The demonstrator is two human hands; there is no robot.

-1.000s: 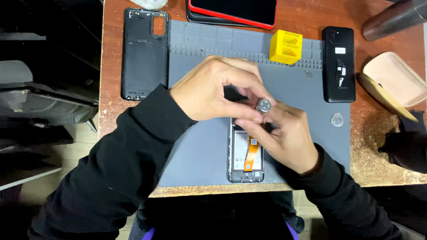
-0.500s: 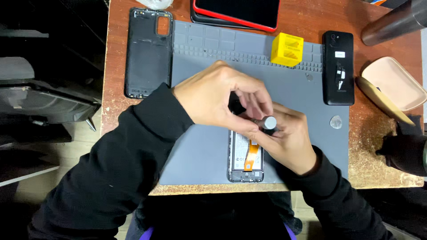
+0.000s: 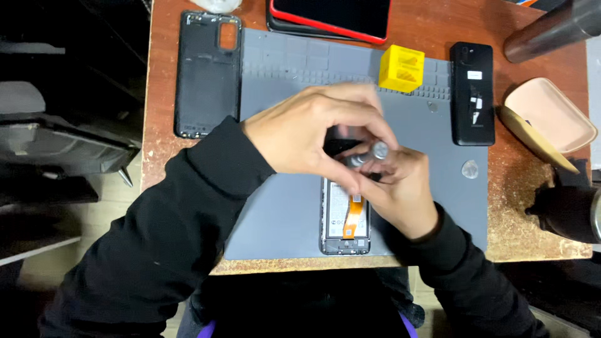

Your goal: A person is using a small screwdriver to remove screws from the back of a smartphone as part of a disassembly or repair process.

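Counter (image 3: 175, 156): brown, grey mat (image 3: 282, 206) laid | screwdriver (image 3: 366, 155) pinched by both hands (image 3: 313, 134) (image 3: 400, 191) over opened phone (image 3: 345, 219) | handle now tilted flatter than before.

Opened phone's (image 3: 345, 222) upper half behind hands

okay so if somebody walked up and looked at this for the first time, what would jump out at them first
Most likely the two hands meeting mid-mat: the left hand and right hand both grip a silver screwdriver over an opened phone with an orange ribbon cable, lying on the grey work mat. Next, the bright yellow block at the mat's far edge, and the red-edged tablet at the top of the wooden table.
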